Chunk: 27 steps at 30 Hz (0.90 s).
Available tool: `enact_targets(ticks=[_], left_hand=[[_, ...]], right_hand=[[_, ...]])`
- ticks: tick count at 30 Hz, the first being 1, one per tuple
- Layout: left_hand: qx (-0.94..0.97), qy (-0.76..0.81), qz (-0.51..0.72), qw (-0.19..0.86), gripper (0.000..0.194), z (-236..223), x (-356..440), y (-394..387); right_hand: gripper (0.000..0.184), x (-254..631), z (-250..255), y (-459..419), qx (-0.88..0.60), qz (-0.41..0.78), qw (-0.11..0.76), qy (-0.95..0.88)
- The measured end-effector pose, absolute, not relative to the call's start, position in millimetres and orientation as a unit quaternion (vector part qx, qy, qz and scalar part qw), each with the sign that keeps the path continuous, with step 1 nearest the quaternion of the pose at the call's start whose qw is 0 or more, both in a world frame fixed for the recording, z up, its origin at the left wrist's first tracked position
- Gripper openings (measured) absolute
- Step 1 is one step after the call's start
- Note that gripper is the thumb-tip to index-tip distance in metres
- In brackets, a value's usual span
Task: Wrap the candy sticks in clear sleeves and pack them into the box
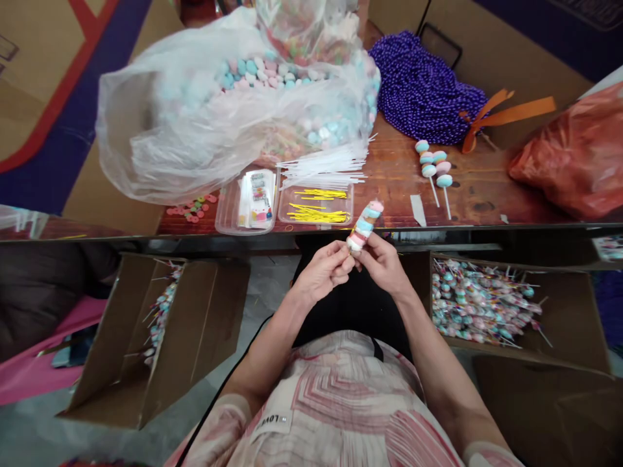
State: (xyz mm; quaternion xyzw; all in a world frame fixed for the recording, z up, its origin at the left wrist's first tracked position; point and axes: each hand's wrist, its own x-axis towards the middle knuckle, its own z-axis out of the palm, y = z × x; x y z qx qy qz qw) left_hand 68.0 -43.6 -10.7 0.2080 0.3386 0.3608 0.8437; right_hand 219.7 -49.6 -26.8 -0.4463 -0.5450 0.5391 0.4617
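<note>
On the table point(393, 170) lie two candy sticks point(442, 168); left hand point(324, 270) and right hand point(383, 261) pinch one candy stack point(365, 226).

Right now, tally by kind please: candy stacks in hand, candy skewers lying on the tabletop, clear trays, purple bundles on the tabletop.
Held candy stack: 1
Loose candy skewers: 2
Clear trays: 2
Purple bundle: 1
Total: 6

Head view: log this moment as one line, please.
left grip: candy stack, lower end | right grip: same stack, lower end | yellow ties: in clear tray | stick candies: on tabletop
</note>
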Motion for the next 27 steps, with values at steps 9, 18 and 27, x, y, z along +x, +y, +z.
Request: enact_targets(ticks=[9, 18, 27], left_hand=[[0.397, 0.458, 0.499, 0.62, 0.024, -24, 82, -58], [0.135, 0.396, 0.438, 0.796, 0.037, -18, 82, -42], [0.115, 0.355, 0.417, 0.829, 0.036, -12, 93, -50]], right_hand=[[0.01, 211, -30, -57, -0.522, 0.506, 0.452, -0.517], [0.018, 221, -27, -70, -0.547, 0.3, 0.465, -0.628], [0.021, 224, -32, -69, -0.521, 0.076, 0.467, -0.711]])
